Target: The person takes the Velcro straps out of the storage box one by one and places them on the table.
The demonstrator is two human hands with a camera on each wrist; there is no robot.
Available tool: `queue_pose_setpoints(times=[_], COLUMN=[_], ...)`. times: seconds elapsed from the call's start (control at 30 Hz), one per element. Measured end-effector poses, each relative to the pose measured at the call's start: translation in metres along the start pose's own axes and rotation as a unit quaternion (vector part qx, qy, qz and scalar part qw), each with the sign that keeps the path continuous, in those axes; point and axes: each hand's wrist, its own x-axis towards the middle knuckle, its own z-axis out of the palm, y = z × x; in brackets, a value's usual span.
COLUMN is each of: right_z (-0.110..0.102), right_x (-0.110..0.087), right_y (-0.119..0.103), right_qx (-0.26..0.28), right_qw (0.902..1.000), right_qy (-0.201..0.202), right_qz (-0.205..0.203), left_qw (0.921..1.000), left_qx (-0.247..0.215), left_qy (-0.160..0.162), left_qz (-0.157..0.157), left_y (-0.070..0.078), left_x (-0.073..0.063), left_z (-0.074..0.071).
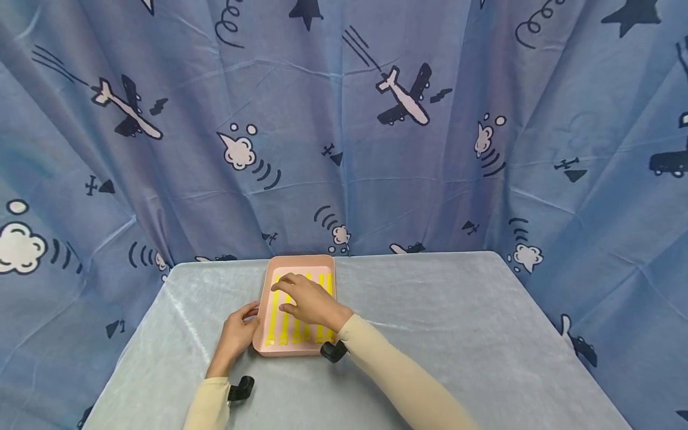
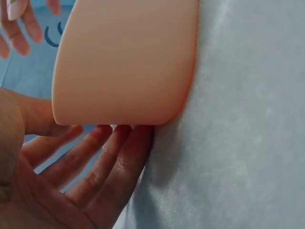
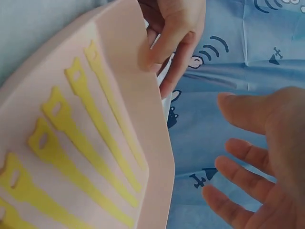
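Note:
A shallow pink tray (image 1: 300,260) lies on the table, with several flat yellow toy saws (image 3: 93,107) side by side inside it. Each has a handle with a hole at one end. My left hand (image 1: 235,333) holds the tray's left side; in the right wrist view its thumb overlaps the rim while the fingers stay outside. The left wrist view shows those fingers against the tray's outer wall (image 2: 126,62). Over the tray hovers my right hand (image 1: 312,301), fingers loosely bent and spread apart, with nothing in its grasp. It covers the middle of some saws in the head view.
A pale grey-blue cloth covers the table (image 1: 441,322). Behind it hangs a blue curtain (image 1: 344,131) printed with planes and clouds. Black camera mounts (image 1: 334,351) are strapped at both wrists.

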Motion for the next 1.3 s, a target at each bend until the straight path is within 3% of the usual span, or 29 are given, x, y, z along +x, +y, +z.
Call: queue_pose_setpoints(times=[0.33, 0.73, 1.03, 1.3], right_z=[0.007, 0.027, 0.043, 0.051], right_x=[0.021, 0.041, 0.045, 0.047], right_y=[-0.006, -0.001, 0.006, 0.01], right_qx=[0.001, -0.06, -0.09, -0.125], right_qw=[0.9999, 0.9969, 0.9873, 0.9793], right_qy=[-0.011, -0.042, -0.129, -0.155], right_qz=[-0.008, -0.027, -0.02, -0.035], left_qw=[0.9998, 0.9999, 0.9999, 0.9999], left_qx=[-0.017, -0.012, -0.014, -0.015], left_qy=[-0.005, -0.005, 0.001, -0.001], left_qz=[-0.009, -0.008, -0.004, -0.005], left_y=[-0.001, 0.0, -0.002, 0.0], left_x=[0.0, 0.0, 0.0, -0.001], left_z=[-0.002, 0.0, 0.001, 0.001])
